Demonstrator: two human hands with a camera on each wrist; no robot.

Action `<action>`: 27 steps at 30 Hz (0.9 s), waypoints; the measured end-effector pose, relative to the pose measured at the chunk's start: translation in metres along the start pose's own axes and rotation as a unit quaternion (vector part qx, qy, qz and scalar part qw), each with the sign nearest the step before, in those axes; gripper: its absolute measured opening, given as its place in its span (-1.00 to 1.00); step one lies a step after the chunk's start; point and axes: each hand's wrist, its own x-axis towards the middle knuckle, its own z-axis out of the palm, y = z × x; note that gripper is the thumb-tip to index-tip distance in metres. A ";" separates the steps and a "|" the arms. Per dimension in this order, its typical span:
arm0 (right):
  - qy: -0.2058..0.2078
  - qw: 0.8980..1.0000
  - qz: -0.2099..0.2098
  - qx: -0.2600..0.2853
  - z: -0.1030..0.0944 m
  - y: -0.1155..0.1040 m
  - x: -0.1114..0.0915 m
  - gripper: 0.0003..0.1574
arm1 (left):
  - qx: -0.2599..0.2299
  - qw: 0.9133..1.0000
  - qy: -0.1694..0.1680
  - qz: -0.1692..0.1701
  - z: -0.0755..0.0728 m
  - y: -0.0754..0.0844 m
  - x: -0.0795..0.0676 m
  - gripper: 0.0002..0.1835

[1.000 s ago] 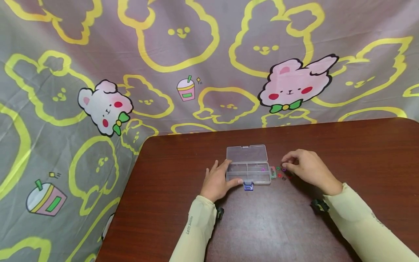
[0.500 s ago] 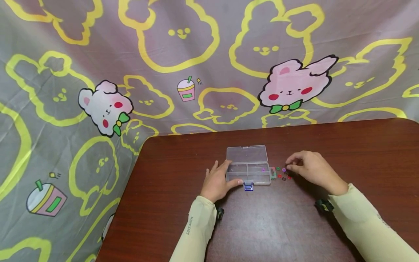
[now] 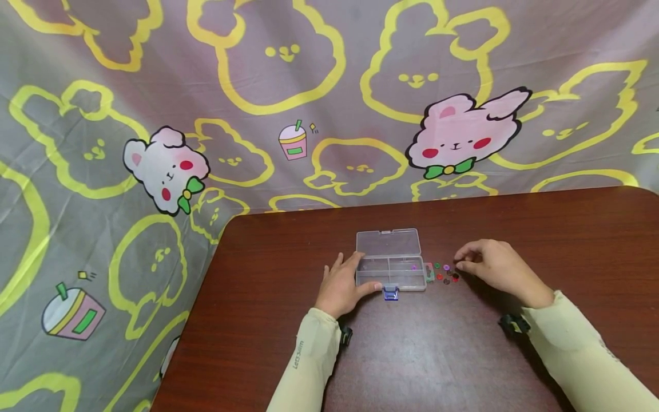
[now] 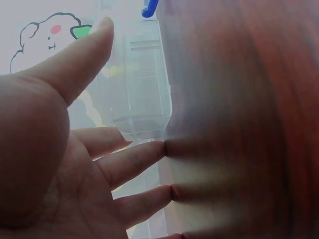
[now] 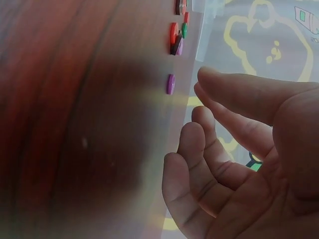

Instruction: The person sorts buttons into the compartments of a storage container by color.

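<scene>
A clear plastic compartment box (image 3: 407, 279) lies on the table with its lid (image 3: 388, 242) folded back and a blue latch (image 3: 390, 293) at the front. My left hand (image 3: 340, 286) rests at the box's left end, thumb on the front edge, index finger near the back corner. In the left wrist view its fingers are spread and fairly straight. Several small round button-like discs, among them a purple disc (image 5: 171, 84), lie right of the box. Just right of them hovers my right hand (image 3: 491, 266), fingers loosely bent, with nothing visible between thumb and index finger.
A purple piece (image 3: 414, 267) sits in the back right compartment. By the box's right end lies a small red and green tab (image 3: 429, 272). Behind the dark wooden table (image 3: 288, 252) hangs a patterned cloth (image 3: 360, 114).
My right hand has drawn back to the right, away from the discs, leaving more of them in sight. The left hand and the box have stayed in place.
</scene>
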 end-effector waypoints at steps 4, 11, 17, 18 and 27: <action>-0.010 1.000 0.005 0.002 -0.001 0.002 0.000 -0.95 | 0.003 1.000 -0.001 -0.001 0.001 -0.001 0.001 -0.10; -0.021 1.000 0.004 0.002 -0.003 0.006 -0.002 -0.92 | 0.004 1.000 0.001 -0.001 0.001 0.000 0.000 -0.10; -0.026 1.000 -0.007 0.000 -0.004 0.009 -0.002 -0.92 | 0.002 1.000 0.001 0.000 0.001 0.000 0.000 -0.11; -0.028 1.000 -0.006 0.000 -0.004 0.010 -0.002 -0.92 | 0.002 1.000 0.001 0.000 0.001 0.000 0.000 -0.11; -0.050 0.999 -0.012 -0.002 -0.004 0.011 0.001 -0.90 | 0.004 1.000 -0.002 -0.002 0.001 -0.001 0.000 -0.10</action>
